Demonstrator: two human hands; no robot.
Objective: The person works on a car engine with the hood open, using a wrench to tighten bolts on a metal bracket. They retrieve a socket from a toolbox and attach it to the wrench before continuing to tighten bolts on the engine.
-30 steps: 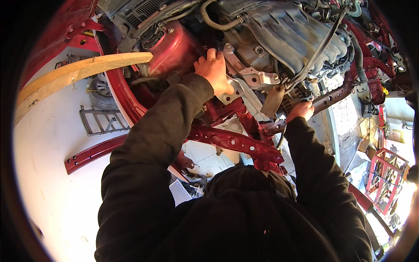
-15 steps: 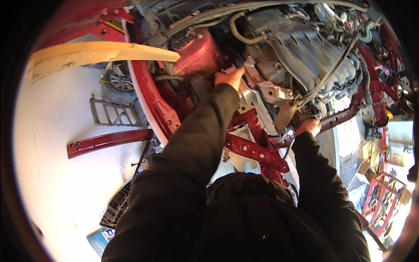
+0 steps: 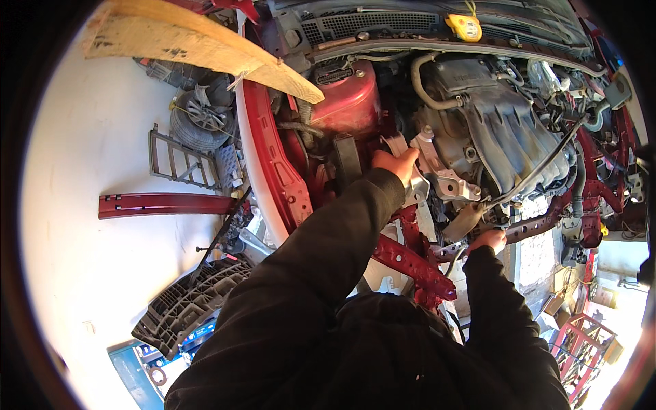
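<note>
My left hand (image 3: 396, 166) reaches into the open engine bay of a red car. Its fingers close round the upper part of a silver metal bracket (image 3: 417, 194), with the fingertips partly hidden. Close to its right is a bolted metal engine mount (image 3: 447, 184), beside the dark ribbed engine cover (image 3: 509, 130). My right hand (image 3: 488, 240) is curled over the front crossbar (image 3: 536, 227), its fingers mostly hidden behind the bar. A brown flap-like piece (image 3: 465, 222) hangs just above that hand. Below the bracket runs a red frame rail (image 3: 413, 268).
A wooden plank (image 3: 205, 48) juts over the left fender (image 3: 273, 154). At the back, a yellow tape measure (image 3: 465, 28) lies by the windscreen cowl. On the floor at left are a wheel (image 3: 201, 119), a red bumper beam (image 3: 164, 205) and a black plastic grille (image 3: 195, 301).
My view has tilted up and to the left, bringing the tape measure and cowl into sight. Both hands stay at the same spots on the bracket and the crossbar.
</note>
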